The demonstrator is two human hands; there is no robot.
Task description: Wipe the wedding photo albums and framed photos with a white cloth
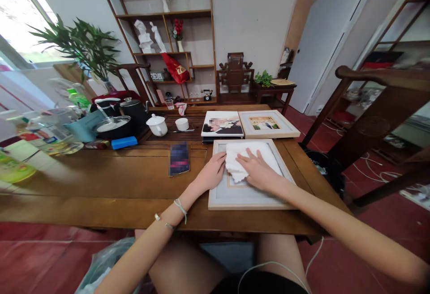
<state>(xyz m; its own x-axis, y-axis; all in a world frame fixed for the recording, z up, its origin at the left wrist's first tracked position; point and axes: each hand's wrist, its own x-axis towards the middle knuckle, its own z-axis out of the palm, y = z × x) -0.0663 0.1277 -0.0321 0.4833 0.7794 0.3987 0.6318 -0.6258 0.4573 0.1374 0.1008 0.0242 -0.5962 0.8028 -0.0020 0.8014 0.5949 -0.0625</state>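
A pale picture frame (235,198) lies flat on the wooden table (110,182) in front of me. A white cloth (251,153) is spread over its upper part. My right hand (257,171) lies flat on the cloth, fingers stretched out and pressing it down. My left hand (211,173) rests on the frame's left edge, fingers curled over the rim and touching the cloth's side. Two more framed pictures, one a photo print (222,124) and one a light wooden frame (268,124), lie just behind it.
A blurred card (179,159) lies left of the frame. Farther left are a blue sponge (124,142), a white teapot (157,125), cup (182,124), dark pots (116,124) and bottles. A wooden chair (379,115) stands at right. Shelves and a plant line the back wall.
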